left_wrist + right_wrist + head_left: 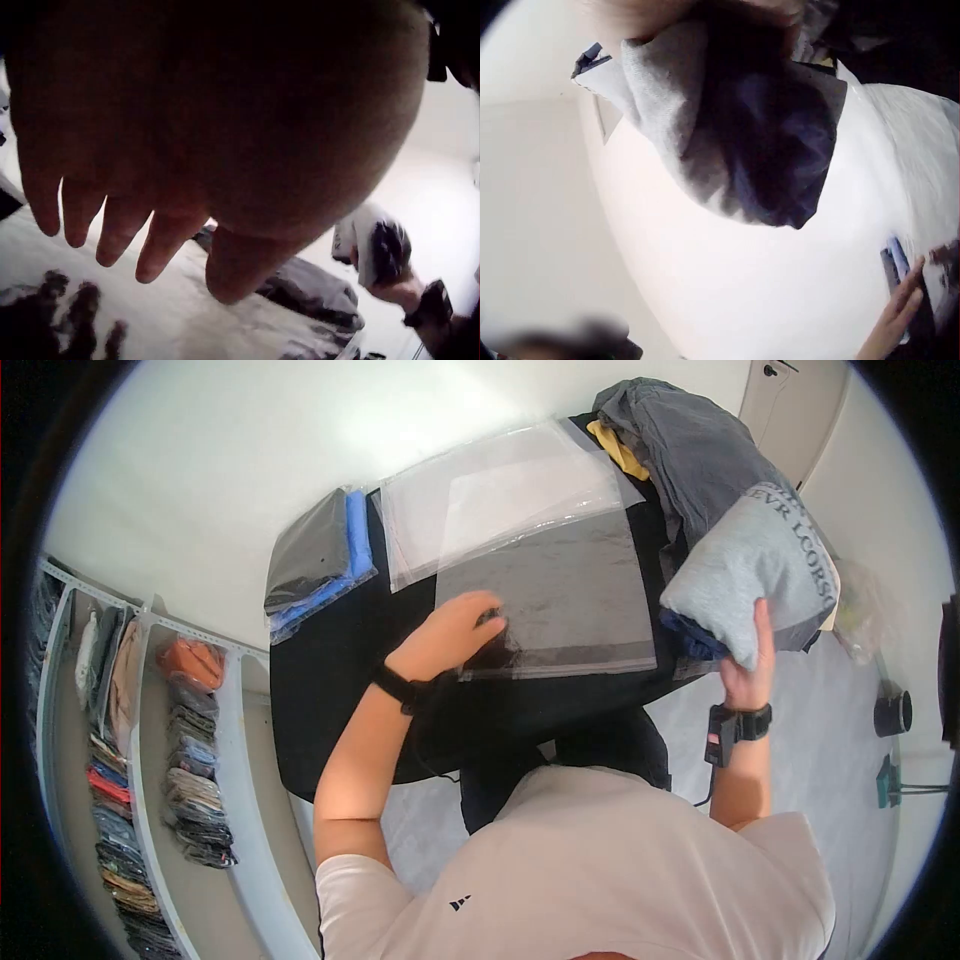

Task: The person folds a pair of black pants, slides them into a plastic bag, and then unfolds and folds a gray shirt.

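My right hand [748, 675] grips a folded light grey garment [740, 565] with dark lettering, thumb along its near side, at the right of the table. Dark navy fabric [780, 150] shows on its underside in the right wrist view. My left hand [450, 632] is over the near left part of a clear plastic bag [570, 605] that lies flat on the black tabletop. In the left wrist view its fingers [124, 232] are extended and slightly spread, with nothing held in them. Dark reflections of the fingers show on the plastic.
More clear bags [500, 490] lie at the back of the black table [320, 710]. Bagged dark and blue clothes [315, 555] sit at the left corner. A heap of grey clothing [680, 445] with something yellow [618, 450] occupies the back right. Shelves [145, 690] with packed garments stand left.
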Demonstrator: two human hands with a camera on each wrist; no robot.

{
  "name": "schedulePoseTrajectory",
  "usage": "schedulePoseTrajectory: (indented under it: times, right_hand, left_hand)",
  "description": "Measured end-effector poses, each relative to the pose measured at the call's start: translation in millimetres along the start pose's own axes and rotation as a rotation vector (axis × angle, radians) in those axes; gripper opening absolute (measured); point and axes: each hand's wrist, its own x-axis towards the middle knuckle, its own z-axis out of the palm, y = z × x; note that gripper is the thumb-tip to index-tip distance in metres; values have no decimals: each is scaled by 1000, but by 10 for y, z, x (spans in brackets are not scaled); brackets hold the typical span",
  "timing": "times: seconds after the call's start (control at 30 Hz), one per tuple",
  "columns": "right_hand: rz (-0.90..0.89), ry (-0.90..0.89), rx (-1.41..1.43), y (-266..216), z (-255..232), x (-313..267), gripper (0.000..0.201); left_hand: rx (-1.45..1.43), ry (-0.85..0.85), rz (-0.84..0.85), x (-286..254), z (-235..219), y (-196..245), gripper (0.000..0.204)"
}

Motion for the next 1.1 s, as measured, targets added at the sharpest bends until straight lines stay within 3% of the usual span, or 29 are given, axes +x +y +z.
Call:
schedulePoseTrajectory:
  times: [0.07,0.17,0.23,0.3,0.43,0.5,0.83,0.93,0.97,1.03,1.1]
  right_hand:
    - [-221,84,-239,-154,147,-109,49]
    - [-306,164,-456,-288,260,-248,50]
    - [-287,187,-472,-302,259,-282,51]
    - [-284,188,-537,-320,276,-279,53]
    - [-295,183,-521,-274,328,-304,53]
    - [-274,234,-595,-249,379,-291,54]
    - [-246,79,-895,-235,507,-349,37]
    - [-186,-247,-1317,-193,663,-370,31]
    - [-189,-248,-1319,-174,736,-370,31]
    - [-140,-676,-1563,-121,911,-327,29]
    - [-38,-846,-1610,-3,997,-265,31]
  left_hand:
    - [324,-141,-80,-194,108,-146,49]
    - [361,-196,-82,-474,269,50,58]
    - [363,-172,-52,-534,400,93,58]
    - [549,-9,-208,-590,568,287,55]
    - [506,126,-146,-611,636,431,53]
    - [469,105,79,-585,659,381,50]
    - [285,242,6,-517,680,247,47]
    - [222,367,31,-497,513,295,46]
    - [221,369,32,-479,464,348,46]
    - [176,515,54,-446,336,476,52]
    - [318,504,93,-446,248,529,60]
